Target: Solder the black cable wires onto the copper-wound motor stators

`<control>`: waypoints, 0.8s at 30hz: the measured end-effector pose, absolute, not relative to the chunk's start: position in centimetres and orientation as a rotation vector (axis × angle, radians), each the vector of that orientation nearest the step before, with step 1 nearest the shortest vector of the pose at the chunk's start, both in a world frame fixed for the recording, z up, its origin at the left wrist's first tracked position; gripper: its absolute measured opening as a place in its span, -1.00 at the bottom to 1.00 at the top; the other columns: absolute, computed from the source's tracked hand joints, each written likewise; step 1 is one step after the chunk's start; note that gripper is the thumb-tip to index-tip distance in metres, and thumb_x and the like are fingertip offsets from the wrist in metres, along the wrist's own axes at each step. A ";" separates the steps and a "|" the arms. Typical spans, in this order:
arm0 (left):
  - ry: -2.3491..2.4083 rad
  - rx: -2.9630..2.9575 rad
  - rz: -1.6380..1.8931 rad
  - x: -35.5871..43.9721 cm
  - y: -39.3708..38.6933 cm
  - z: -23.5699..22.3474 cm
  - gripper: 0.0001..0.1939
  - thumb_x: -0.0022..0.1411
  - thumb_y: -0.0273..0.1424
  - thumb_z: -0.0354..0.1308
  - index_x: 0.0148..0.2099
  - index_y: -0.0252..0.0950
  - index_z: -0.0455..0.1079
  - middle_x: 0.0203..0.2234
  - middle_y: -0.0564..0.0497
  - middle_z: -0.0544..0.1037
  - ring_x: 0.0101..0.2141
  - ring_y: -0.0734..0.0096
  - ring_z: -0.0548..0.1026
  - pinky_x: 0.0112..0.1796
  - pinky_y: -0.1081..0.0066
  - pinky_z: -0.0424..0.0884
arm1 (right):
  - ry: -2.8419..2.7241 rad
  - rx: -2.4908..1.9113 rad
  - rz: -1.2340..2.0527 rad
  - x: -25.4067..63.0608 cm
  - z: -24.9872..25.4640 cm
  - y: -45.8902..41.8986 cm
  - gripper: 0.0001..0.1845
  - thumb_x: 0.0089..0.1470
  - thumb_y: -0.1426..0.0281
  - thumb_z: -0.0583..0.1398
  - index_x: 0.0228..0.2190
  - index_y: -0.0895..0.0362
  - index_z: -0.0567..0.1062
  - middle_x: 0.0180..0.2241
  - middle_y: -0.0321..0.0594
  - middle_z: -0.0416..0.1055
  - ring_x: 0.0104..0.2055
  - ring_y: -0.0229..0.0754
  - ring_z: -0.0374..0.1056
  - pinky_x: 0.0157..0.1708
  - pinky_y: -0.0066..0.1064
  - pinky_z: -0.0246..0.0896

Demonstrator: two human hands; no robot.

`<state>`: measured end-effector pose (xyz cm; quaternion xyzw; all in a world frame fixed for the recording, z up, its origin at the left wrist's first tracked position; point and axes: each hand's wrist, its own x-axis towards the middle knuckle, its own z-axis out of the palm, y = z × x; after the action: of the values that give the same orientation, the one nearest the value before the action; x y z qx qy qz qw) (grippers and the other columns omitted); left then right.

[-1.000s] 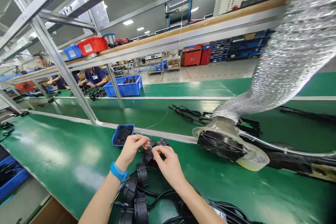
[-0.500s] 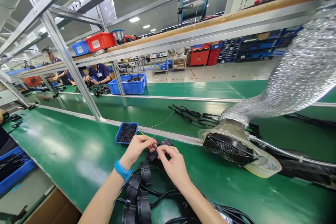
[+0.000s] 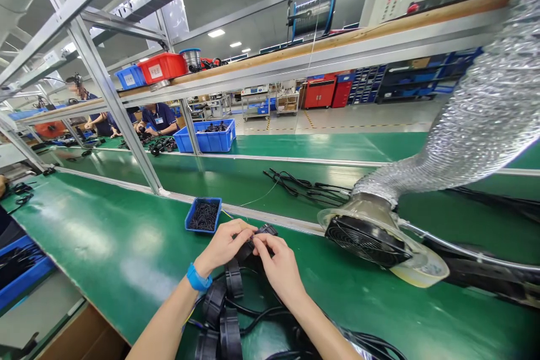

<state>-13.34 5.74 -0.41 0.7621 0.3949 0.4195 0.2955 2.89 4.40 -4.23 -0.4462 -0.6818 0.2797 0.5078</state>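
Observation:
My left hand [image 3: 230,244], with a blue wristband [image 3: 197,278], is closed in a pinch. My right hand [image 3: 278,264] pinches close beside it, the fingertips almost touching. Between them are thin wires, mostly hidden by the fingers. A yellow wire end [image 3: 228,215] sticks out behind my left hand. Just beyond the fingertips a black round cap [image 3: 267,229] shows in part. Nearer me, several black round caps [image 3: 230,329] with black cables lie below and between my forearms. Left of my hands stands a small blue bin [image 3: 203,215] of short black sleeve-like pieces.
A fume fan [image 3: 367,239] with a silver flexible duct [image 3: 468,118] stands on the right. Black cables [image 3: 307,188] lie behind the metal rail. A wire spool [image 3: 312,14] sits on the overhead shelf [image 3: 261,76]. Co-workers sit far left behind a large blue crate [image 3: 211,138].
My left hand has shifted slightly right, bringing its fingertips closer to those of my right hand. The wires between them are now more hidden. My right hand stays almost in place.

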 end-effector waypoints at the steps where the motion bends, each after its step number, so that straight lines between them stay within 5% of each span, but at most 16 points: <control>1: 1.052 1.982 1.128 -13.4 5.8 -0.5 -0.67 0.35 -0.22 0.07 -0.17 -0.32 0.59 -0.25 -0.13 0.59 -0.23 0.31 0.52 -0.17 0.37 0.42 | -1.639 -1.073 0.673 2.9 -4.2 4.4 -0.61 0.25 0.13 0.07 -0.48 0.05 0.51 -0.48 -0.21 0.50 -0.29 -0.04 0.37 -0.23 -0.26 0.24; 4: 1.053 1.758 1.174 -13.4 6.1 -0.9 -0.67 0.23 -0.17 0.21 -0.25 -0.37 0.58 -0.34 -0.11 0.57 -0.45 0.43 0.46 -0.40 0.43 0.41 | -1.628 -1.021 0.658 2.8 -4.3 4.5 -0.68 0.24 0.17 0.11 -0.41 0.05 0.54 -0.39 -0.20 0.52 -0.25 -0.06 0.39 -0.19 -0.25 0.28; 8: 1.051 1.523 1.235 -13.2 6.3 -0.9 -0.65 0.06 -0.15 0.35 -0.34 -0.40 0.55 -0.46 -0.05 0.55 -0.51 0.46 0.44 -0.45 0.44 0.42 | -1.577 -1.038 0.517 2.8 -4.6 4.5 -0.75 0.16 0.17 0.21 -0.37 0.08 0.57 -0.21 -0.09 0.48 -0.11 -0.02 0.36 -0.08 -0.18 0.29; 24: 1.066 1.358 1.256 -12.7 6.4 -0.9 -0.62 -0.05 -0.15 0.42 -0.37 -0.38 0.49 -0.56 0.03 0.49 -0.55 0.51 0.40 -0.45 0.47 0.37 | -1.626 -1.097 0.475 2.9 -4.6 4.1 -0.76 0.24 0.30 0.16 -0.42 0.08 0.54 -0.36 -0.16 0.50 -0.24 -0.04 0.34 -0.21 -0.21 0.26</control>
<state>-12.69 6.38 -0.87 0.5573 0.4374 0.5154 0.4822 2.94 4.06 -4.56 -0.4602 -0.6818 0.1991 0.5326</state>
